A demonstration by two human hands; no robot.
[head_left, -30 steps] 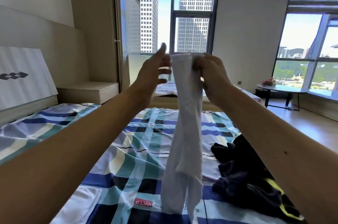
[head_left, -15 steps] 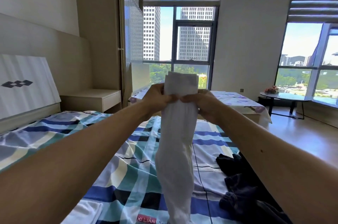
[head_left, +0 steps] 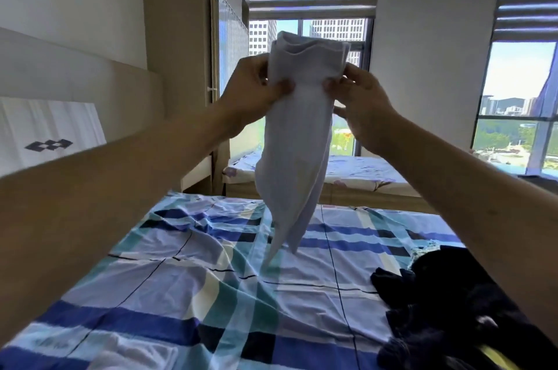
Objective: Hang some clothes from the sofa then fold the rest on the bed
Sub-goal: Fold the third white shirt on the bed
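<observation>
- Your left hand [head_left: 253,89], which a second ago was spread and clear of the cloth, has closed in. Its thumb and fingers [head_left: 283,87] now pinch the left edge of the white garment [head_left: 297,140].
- Your right hand [head_left: 359,104] pinches the opposite edge at the same height. Most of its fingers sit behind the cloth, so you cannot tell how they lie there.
- The garment itself has changed shape. A second ago it hung from its top edge as one long strip. Now a doubled band of cloth stands above both grips, and the hanging part is shorter and tapers to a point.
- You hold it in the air over the middle of the bed [head_left: 187,285]. Its tip hangs close to the checked sheet, but whether it touches cannot be told.
- The dark clothes [head_left: 447,309] lie heaped on the right side of the bed, well apart from the garment, much as they lay a second ago.
- This looks like the folding half of the task, with the first piece partly folded in mid-air and the heap not yet begun.
- Your next move is probably to lower the garment onto the sheet below and flatten it there.
- The loose tail looks twisted, so the layers may slide apart if either pinch slackens before the cloth is down.
</observation>
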